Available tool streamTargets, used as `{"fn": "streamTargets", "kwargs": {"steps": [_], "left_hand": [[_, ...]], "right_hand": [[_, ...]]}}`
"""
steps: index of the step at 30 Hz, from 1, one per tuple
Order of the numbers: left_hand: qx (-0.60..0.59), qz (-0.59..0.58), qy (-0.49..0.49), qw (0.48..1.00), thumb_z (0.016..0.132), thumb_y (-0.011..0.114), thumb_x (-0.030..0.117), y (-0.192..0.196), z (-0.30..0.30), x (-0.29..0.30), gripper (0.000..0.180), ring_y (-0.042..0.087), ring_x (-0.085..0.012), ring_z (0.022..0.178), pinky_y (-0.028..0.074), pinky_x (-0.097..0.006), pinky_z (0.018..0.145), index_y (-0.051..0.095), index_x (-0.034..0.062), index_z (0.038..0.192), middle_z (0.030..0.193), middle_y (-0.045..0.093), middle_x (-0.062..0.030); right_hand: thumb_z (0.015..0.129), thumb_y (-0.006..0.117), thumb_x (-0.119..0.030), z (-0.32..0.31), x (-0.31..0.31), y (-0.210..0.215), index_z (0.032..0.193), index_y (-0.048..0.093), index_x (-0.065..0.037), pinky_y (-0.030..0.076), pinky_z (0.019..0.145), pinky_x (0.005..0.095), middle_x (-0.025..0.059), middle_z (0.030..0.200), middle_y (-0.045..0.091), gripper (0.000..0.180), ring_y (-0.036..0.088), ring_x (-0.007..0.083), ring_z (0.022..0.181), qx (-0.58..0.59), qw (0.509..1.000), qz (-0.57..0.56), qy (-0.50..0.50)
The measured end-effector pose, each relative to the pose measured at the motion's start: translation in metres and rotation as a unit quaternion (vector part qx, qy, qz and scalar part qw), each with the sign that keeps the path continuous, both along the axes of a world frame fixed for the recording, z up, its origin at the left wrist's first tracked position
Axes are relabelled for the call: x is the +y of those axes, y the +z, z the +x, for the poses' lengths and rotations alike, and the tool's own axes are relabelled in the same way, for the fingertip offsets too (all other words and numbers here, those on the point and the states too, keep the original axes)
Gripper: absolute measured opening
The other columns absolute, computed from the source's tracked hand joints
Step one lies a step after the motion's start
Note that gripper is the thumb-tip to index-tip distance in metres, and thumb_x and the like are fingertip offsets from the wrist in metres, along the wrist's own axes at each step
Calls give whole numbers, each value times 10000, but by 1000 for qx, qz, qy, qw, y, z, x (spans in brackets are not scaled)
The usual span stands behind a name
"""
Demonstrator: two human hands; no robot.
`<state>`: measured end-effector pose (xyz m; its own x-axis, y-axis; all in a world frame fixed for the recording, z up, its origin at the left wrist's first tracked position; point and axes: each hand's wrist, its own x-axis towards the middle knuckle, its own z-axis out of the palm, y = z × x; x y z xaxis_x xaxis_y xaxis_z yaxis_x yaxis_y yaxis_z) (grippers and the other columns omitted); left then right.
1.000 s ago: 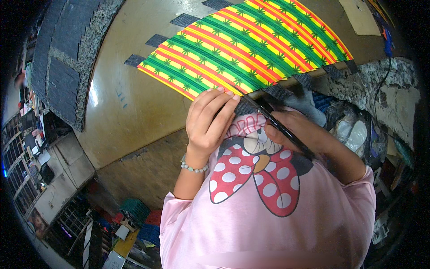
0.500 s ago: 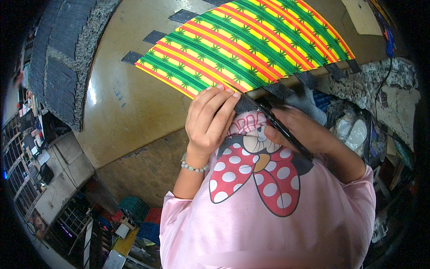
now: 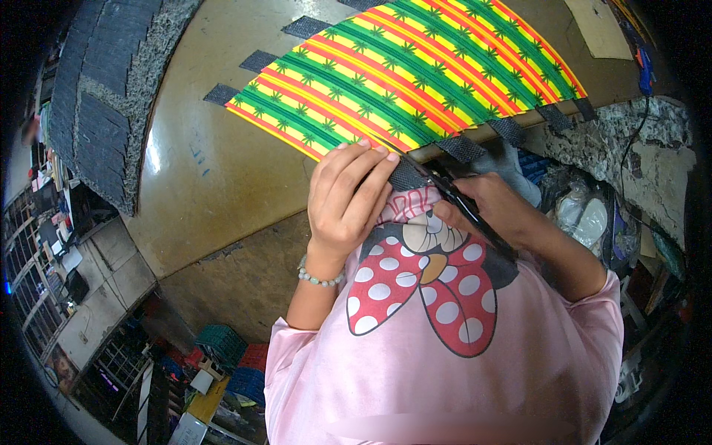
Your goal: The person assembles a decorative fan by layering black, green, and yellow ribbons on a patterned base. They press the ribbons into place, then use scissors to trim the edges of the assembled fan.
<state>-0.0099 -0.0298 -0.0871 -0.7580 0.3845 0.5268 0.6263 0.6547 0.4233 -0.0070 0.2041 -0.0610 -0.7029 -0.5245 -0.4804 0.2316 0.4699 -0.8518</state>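
Striped fabric [image 3: 415,74] edge under left hand [image 3: 345,200], scissors [image 3: 456,200] half-hidden by right hand [image 3: 482,204]

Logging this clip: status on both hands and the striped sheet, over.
Left hand pinning a black tab at the striped sheet near edge. Right hand holding black scissors at that tab. Nothing blocking.

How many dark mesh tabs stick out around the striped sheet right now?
7 visible: three along the far-left edge, four along the near edge, at by the left hand, then. More may be hidden.
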Motion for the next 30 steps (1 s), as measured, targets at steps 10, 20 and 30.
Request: {"fn": "streamTargets", "kwargs": {"steps": [10, 20, 30], "left_hand": [[-5, 10, 12, 1000, 696, 749, 3, -1, 3, -1, 337, 639, -283, 964, 532, -394, 821, 720, 2, 1032, 1022, 668, -103], [0, 20, 10, 1000, 673, 732, -43, -2, 4, -1, 341, 652, -286, 962, 538, -387, 839, 728, 6, 1011, 1015, 680, -103], [11, 14, 13, 1000, 684, 744, 13, -5, 4, -2, 326, 640, -280, 957, 532, -398, 834, 726, 7, 1010, 1018, 668, -99]], "right_hand": [[988, 422, -543, -4, 1, 0, 861, 591, 27, 481, 670, 464, 230, 752, 624, 608, 627, 409, 729, 38, 996, 46, 73], [951, 364, -686, -9, 0, 0, 889, 642, 37, 507, 662, 482, 257, 727, 639, 777, 667, 420, 737, 17, 997, 20, 73], [990, 512, -471, -6, 0, -3, 731, 537, 7, 414, 522, 382, 109, 563, 503, 545, 518, 239, 522, -3, 995, 56, 80]]}}
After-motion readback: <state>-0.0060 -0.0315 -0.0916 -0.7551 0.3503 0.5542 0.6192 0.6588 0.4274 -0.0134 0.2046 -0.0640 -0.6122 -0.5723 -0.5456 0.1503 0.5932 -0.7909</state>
